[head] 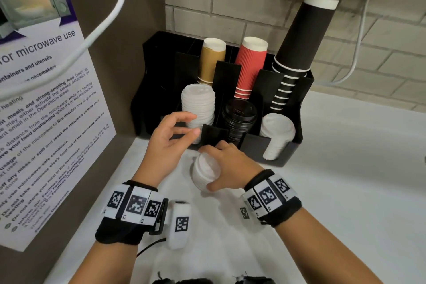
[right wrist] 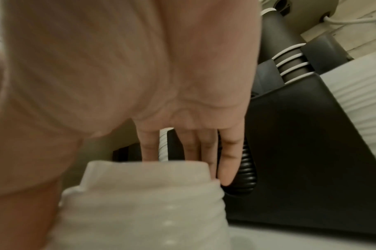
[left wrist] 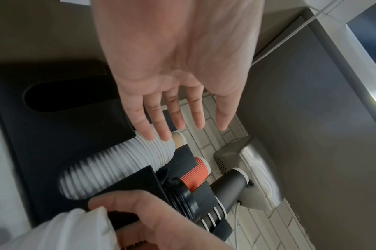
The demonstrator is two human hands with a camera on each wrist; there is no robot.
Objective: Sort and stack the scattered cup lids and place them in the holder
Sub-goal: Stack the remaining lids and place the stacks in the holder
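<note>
Black plastic compartmented cup-and-lid holder stands at 12 o'clock on the white counter. Purple-and-white wall notice, 9 o'clock, reads "microwave use". Short stack of white plastic cup lids, long axis tilted toward 11 o'clock, is gripped by the right hand. Left hand, fingers spread, holds nothing.

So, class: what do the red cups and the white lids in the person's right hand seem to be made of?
Red cups: probably paper, matte, with a ribbed corrugated sleeve and rolled white rims.
White lids gripped by the right hand: likely thin moulded plastic, slightly translucent, with stepped rims.
</note>
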